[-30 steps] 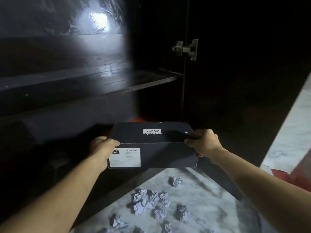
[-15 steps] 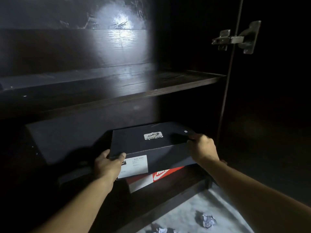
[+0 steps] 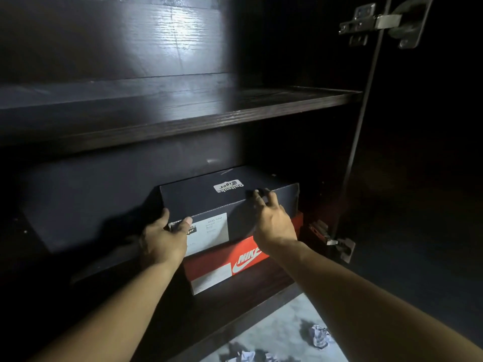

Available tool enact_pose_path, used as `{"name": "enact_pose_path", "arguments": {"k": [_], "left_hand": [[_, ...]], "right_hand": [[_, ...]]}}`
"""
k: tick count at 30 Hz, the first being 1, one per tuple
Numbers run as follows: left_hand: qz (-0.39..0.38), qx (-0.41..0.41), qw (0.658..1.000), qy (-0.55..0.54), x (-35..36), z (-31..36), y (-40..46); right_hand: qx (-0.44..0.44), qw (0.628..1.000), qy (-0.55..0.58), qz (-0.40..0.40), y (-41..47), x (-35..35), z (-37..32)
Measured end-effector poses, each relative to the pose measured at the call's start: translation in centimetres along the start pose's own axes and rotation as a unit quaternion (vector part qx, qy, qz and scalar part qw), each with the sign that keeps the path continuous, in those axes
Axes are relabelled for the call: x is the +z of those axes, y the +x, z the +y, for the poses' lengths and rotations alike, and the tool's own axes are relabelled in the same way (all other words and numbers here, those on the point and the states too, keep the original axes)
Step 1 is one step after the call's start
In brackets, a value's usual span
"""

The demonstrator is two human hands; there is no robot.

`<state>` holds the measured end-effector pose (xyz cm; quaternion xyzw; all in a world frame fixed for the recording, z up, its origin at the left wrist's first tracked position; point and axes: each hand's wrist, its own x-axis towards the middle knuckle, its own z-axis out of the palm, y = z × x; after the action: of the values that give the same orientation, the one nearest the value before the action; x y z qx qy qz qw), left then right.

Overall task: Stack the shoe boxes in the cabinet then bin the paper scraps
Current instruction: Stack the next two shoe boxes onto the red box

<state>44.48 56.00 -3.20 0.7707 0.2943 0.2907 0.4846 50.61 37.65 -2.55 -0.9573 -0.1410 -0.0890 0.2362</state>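
Navy shoe box [image 3: 209, 199]: sitting flat on the red shoe box, inside the lower compartment of the cabinet, white logo patch on its lid and a white label on its near end
Red shoe box [image 3: 222, 267]: directly beneath the navy shoe box, on the cabinet floor, white swoosh and lettering showing on its near end
Left hand [image 3: 163, 240]: at the near left corner of the navy shoe box, thumb pressed over the white label, fingers wrapped round the box's left side, clamped on that corner
Right hand [image 3: 271, 220]: at the near right part of the navy shoe box, fingers spread apart, tips resting on the lid edge beside the logo patch, laid on rather than closed round it
Cabinet [image 3: 183, 116]: dark wood, one shelf running across above the navy shoe box, bright glare on the back panel higher up
Hinges: upper hinge [image 3: 379, 22] well above and right of the navy shoe box, lower hinge [image 3: 339, 246] just right of the red shoe box
Paper scraps [image 3: 318, 339]: crumpled on the pale floor, below and nearer than the navy shoe box, outside the cabinet
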Motion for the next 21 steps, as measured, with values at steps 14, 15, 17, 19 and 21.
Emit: {"name": "enact_pose_path", "arguments": {"k": [14, 15, 17, 19, 21], "left_hand": [[-0.132, 0.012, 0.988, 0.081, -0.3, -0.1, 0.6], [-0.139, 0.009, 0.985, 0.098, -0.5, 0.3, 0.3], [-0.151, 0.009, 0.981, 0.124, -1.0, 1.2, -0.2], [-0.171, 0.017, 0.975, 0.138, -1.7, 2.6, -1.3], [-0.201, 0.028, 0.966, 0.158, -2.6, 4.6, -3.1]], "right_hand": [[0.020, 0.994, -0.048, -0.096, 0.5, -0.6, 0.6], [0.019, 0.993, -0.041, -0.104, 0.0, -1.2, 0.5], [0.018, 0.991, -0.037, -0.126, -1.3, -2.3, 0.4], [0.013, 0.989, -0.034, -0.142, -3.0, -4.1, 0.6], [0.008, 0.988, -0.044, -0.151, -5.0, -6.4, 1.2]]}}
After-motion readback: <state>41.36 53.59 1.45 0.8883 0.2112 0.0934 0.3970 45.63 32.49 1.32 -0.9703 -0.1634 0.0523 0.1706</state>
